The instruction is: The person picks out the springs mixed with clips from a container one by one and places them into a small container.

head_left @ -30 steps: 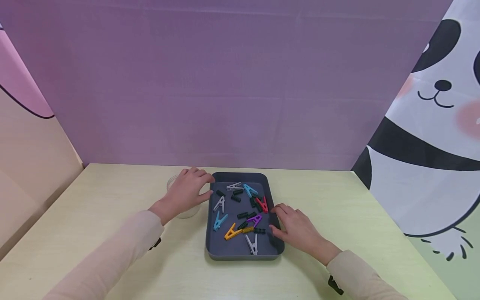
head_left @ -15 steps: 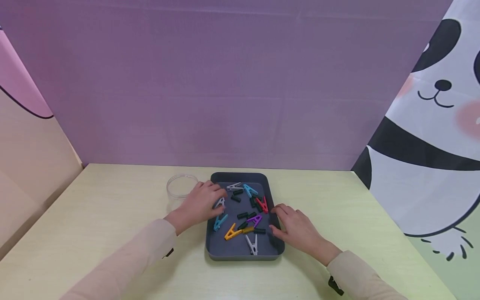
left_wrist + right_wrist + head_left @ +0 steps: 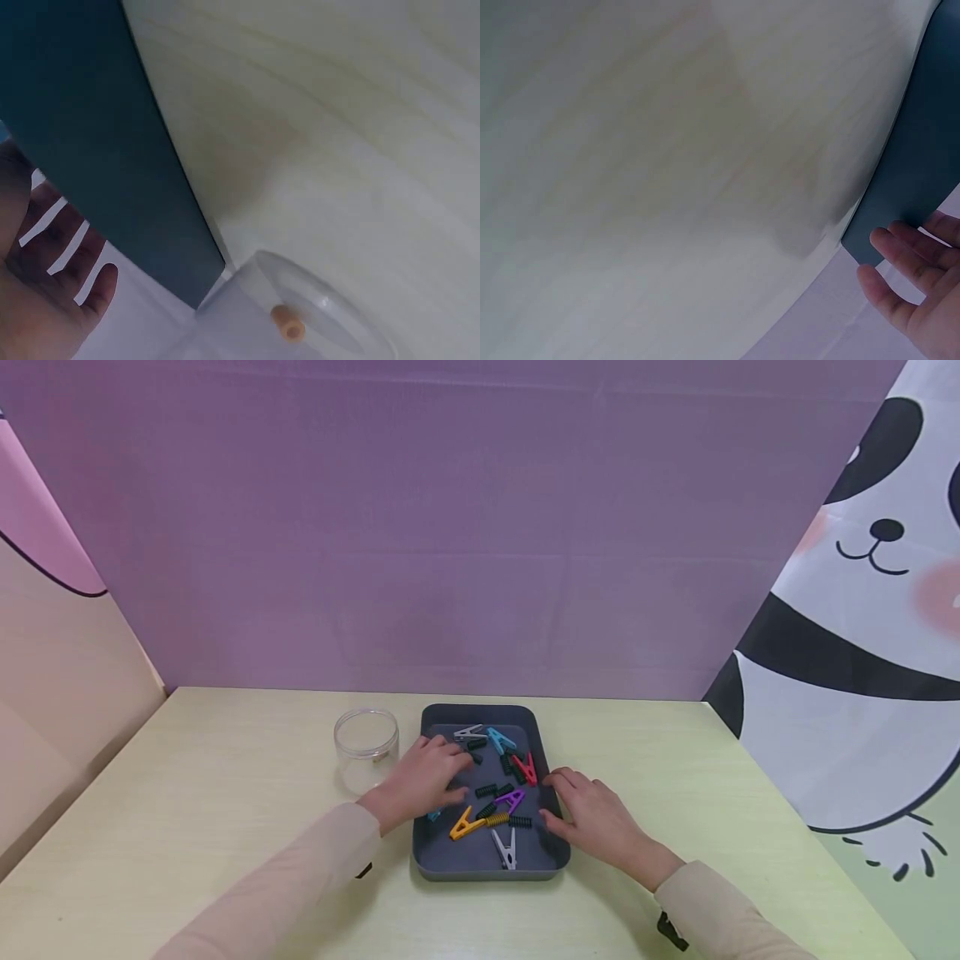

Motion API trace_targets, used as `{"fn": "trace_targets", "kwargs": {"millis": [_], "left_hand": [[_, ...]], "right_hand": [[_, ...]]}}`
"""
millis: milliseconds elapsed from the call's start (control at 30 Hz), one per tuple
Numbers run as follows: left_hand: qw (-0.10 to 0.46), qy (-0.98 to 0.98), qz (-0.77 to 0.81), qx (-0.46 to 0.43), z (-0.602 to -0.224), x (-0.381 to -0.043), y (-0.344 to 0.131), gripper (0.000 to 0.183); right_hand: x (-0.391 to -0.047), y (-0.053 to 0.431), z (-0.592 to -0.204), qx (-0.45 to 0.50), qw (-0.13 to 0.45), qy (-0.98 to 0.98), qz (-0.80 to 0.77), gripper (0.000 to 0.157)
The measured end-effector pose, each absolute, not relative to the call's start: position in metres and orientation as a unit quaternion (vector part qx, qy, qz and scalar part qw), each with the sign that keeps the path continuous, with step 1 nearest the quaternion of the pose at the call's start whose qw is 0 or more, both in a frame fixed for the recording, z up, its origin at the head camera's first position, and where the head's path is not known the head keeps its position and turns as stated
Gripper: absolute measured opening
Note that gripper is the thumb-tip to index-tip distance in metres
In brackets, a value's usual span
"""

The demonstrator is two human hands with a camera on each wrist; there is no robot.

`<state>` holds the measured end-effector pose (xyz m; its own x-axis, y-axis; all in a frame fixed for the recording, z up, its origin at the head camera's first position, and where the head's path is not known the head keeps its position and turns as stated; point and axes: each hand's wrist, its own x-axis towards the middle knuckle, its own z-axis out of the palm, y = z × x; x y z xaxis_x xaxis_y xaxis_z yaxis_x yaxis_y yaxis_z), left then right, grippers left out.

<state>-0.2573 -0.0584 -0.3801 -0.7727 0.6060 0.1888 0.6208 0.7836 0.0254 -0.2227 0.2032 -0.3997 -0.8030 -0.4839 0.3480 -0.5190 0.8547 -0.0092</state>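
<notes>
The pale worktop (image 3: 225,793) carries a gray tray (image 3: 491,875), my left hand (image 3: 422,778) loosely spread over its left side, my right hand (image 3: 600,822) relaxed at its right rim; a clear jar (image 3: 366,752) stands left, colored clips (image 3: 468,828) and springs (image 3: 486,791) lie inside the tray.

Matt plas. tray (image 3: 487,875), plas. clips (image 3: 466,828), glossy jar (image 3: 366,750), smooth wood-look tbl (image 3: 150,827), cloth backdrop (image 3: 480,527)

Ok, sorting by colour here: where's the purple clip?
In the head view, the purple clip lies in the dark tray, right of centre, just beyond the yellow spring.
</notes>
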Motion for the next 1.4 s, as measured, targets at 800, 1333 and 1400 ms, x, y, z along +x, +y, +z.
{"fn": "trace_targets", "kwargs": {"millis": [800, 1333, 1400], "left_hand": [[0.076, -0.94, -0.03, -0.331, -0.397, -0.268, -0.037, 0.025], [0.078, -0.941, -0.028, -0.329, -0.399, -0.269, -0.034, 0.019], [0.077, -0.941, -0.029, -0.328, -0.399, -0.269, -0.033, 0.018]], "right_hand": [[-0.224, 0.203, -0.4, 0.261, 0.164, -0.95, 0.05, 0.038], [-0.223, 0.204, -0.4, 0.264, 0.173, -0.948, 0.05, 0.038], [-0.223, 0.204, -0.4, 0.264, 0.174, -0.947, 0.051, 0.038]]}}
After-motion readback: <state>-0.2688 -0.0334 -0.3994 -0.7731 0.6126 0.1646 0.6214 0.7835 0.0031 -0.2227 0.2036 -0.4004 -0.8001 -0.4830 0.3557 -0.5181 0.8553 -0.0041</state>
